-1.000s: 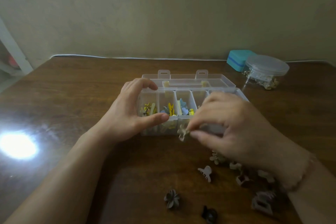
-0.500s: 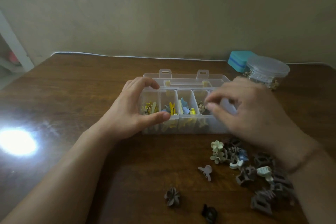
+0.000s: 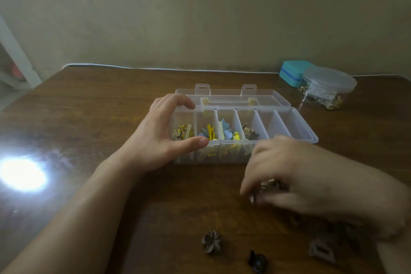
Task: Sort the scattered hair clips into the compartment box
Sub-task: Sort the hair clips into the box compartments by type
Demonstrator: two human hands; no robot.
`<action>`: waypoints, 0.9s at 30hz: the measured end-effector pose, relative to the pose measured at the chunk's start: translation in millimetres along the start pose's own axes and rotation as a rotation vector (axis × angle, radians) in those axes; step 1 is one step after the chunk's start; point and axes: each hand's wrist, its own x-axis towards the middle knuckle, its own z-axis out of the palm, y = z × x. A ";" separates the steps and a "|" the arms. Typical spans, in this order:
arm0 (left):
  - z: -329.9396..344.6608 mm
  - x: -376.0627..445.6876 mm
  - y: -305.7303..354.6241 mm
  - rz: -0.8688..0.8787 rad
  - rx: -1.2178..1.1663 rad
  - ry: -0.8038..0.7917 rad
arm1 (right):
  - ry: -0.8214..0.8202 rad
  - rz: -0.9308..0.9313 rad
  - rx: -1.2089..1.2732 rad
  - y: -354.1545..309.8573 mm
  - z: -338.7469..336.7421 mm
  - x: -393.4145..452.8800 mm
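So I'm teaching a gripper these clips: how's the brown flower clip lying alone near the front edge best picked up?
Pinch the brown flower clip across its petals from straight above. It lies flat on the table with clear wood all round, so fingers can probably close on opposite petal edges. Its spring end isn't discernible.

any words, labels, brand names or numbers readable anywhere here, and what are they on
None can be read.
Compartment box: clear plastic, no print visible.
Teal case: plain, with a blue band, no text.
Round clear jar: no label visible; contents too small to make out.
Loose hair clips, such as the flower clip: no markings visible.
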 end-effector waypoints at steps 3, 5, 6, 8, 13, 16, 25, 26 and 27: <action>0.7 0.4 -0.4 0.003 0.002 -0.004 | 0.430 0.112 0.097 13.0 -4.1 -3.6; 1.0 0.6 -0.8 0.014 0.010 0.001 | 0.599 0.232 0.108 19.1 -2.0 -1.6; 0.9 0.6 -0.9 0.016 0.012 0.003 | 0.612 0.279 0.087 21.3 -0.1 0.3; 0.8 0.7 -1.1 0.011 0.008 0.000 | 0.580 0.318 0.044 24.6 4.3 1.9; 1.3 0.3 -0.3 0.014 0.010 0.000 | 0.576 0.106 0.085 2.7 -3.6 -2.2; 1.6 -0.2 -0.6 0.020 0.022 0.006 | 0.206 -0.229 0.043 -29.2 4.9 4.7; 1.3 0.9 -1.7 0.035 0.034 0.002 | 0.242 -0.205 0.322 -22.5 16.2 16.0; 1.0 1.2 -1.7 0.034 0.034 -0.002 | 0.402 -0.121 0.383 -14.4 9.9 12.9; 0.8 1.3 -1.9 0.031 0.034 -0.005 | 0.568 -0.024 0.397 -6.0 4.9 11.7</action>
